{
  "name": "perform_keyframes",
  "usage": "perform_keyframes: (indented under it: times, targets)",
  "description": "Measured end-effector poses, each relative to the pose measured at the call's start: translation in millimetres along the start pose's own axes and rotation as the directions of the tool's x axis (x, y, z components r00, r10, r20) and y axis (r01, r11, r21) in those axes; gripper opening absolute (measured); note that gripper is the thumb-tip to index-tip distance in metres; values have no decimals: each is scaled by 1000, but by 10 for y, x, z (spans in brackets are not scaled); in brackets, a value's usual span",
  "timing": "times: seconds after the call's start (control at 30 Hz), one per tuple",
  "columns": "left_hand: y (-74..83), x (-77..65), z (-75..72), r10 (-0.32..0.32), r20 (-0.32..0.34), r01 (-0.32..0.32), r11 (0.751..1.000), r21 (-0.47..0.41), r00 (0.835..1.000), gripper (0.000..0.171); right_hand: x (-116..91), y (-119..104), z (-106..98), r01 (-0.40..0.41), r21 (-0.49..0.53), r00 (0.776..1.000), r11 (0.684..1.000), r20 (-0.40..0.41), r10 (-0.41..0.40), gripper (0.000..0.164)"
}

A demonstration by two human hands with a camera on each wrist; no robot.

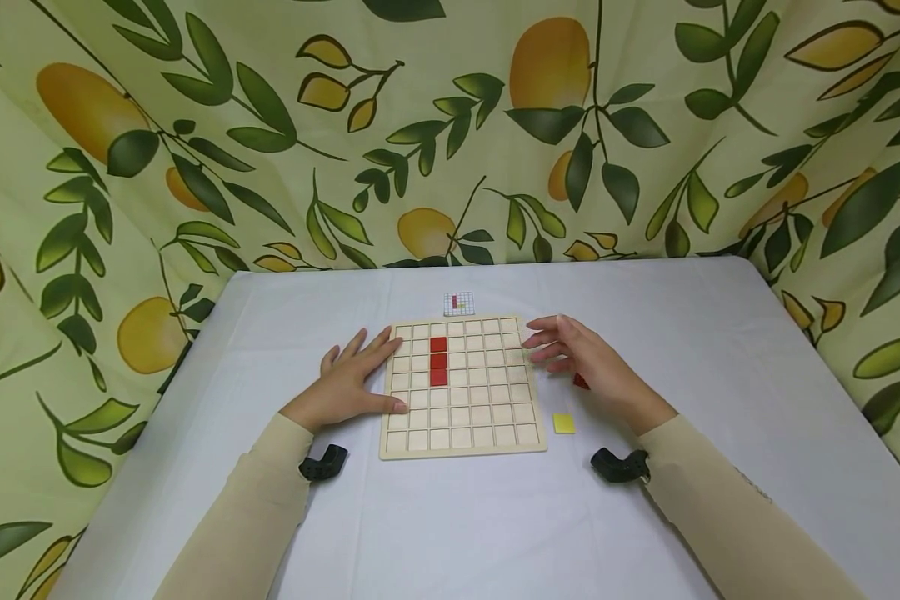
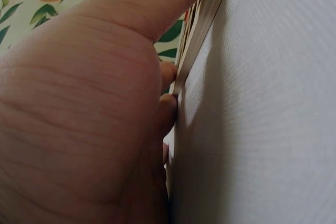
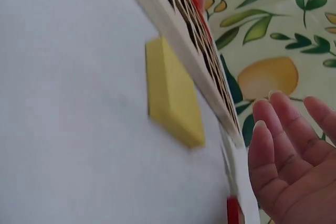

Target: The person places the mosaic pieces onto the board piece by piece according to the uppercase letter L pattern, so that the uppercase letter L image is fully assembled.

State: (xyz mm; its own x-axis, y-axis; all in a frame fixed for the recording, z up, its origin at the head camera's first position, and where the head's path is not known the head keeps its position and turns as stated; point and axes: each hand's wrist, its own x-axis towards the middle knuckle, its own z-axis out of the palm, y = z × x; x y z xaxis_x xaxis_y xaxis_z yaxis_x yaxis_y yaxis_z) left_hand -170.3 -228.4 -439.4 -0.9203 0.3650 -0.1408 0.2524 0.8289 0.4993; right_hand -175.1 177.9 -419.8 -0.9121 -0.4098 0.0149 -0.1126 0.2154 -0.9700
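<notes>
A wooden grid board (image 1: 487, 417) lies on the table, with three red square tiles (image 1: 438, 361) in one column in its upper left part. My left hand (image 1: 356, 379) rests on the board's left edge, fingers spread, thumb on the rim. To the right of the board, my right hand (image 1: 581, 354) hovers with loosely bent fingers and holds nothing. Below that hand a red tile (image 1: 582, 381) shows in part, the rest hidden. A yellow square tile (image 1: 563, 423) lies beside the board's lower right edge; the right wrist view shows this yellow tile (image 3: 176, 95) as a thick block.
A small card (image 1: 459, 303) with a printed grid, a red bar and a yellow-green mark lies just behind the board. White cloth (image 1: 450, 525) covers the table. A fruit-and-leaf patterned curtain (image 1: 450, 133) hangs behind it and at the sides.
</notes>
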Motion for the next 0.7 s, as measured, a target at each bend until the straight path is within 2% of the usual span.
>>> perform_keyframes:
  times: [0.43,0.6,0.7]
  targets:
    - [5,-1,4,-5,-7,5,1000,-6,1000,118,-225,182,-449,-64,-159,993,985,-110,46,62]
    - [9,5,13,-4,-5,4,1000,-6,1000,119,-250,287,-500,-127,-189,985,974,-136,102,55]
    - [3,10,17,-8,-7,8,1000,0,1000,119,-243,343,-502,-180,-255,979,950,-143,147,52]
